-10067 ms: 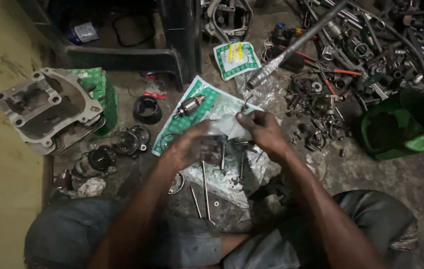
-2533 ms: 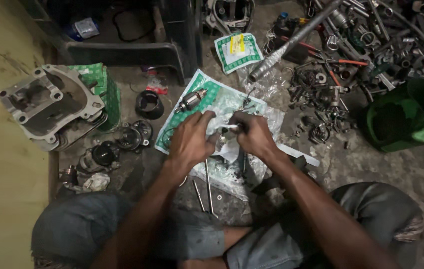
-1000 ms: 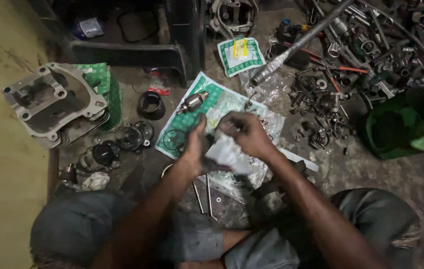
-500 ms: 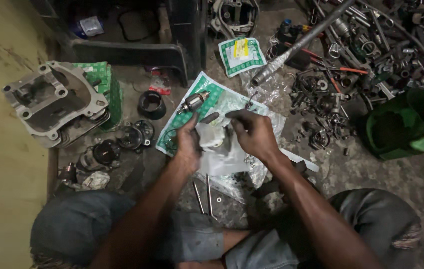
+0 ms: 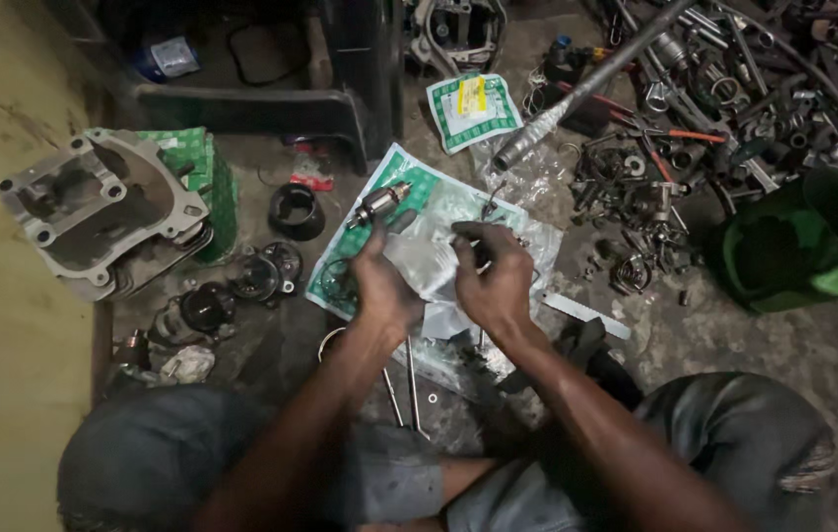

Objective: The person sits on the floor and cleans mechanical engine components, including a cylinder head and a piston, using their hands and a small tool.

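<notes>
Hands are meeting over a green-and-white printed packet (image 5: 435, 197) that is lying flat on the grimy floor, and everything else is placed from that packet. Above its middle, the left hand (image 5: 382, 286) and the right hand (image 5: 494, 279) are holding a clear plastic bag (image 5: 422, 258) between them. The left fingers are pinching the bag's left edge, thumb raised. The right fingers are curling closed around a small dark part (image 5: 479, 252) at the bag's right edge; what the part is cannot be told.

On the packet's upper left corner a small cylindrical metal part (image 5: 378, 204) is lying. Just beyond the packet's top a smaller green-and-white packet (image 5: 472, 108) is sitting, and a long metal bar (image 5: 581, 91) is slanting away beside it. Left of the packet a black rubber ring (image 5: 295, 209) is resting, and well beyond it a grey engine casing (image 5: 101, 215). Right of the packet a heap of loose metal parts (image 5: 665, 167) is spreading out, with a green container (image 5: 783, 258) at its edge.
</notes>
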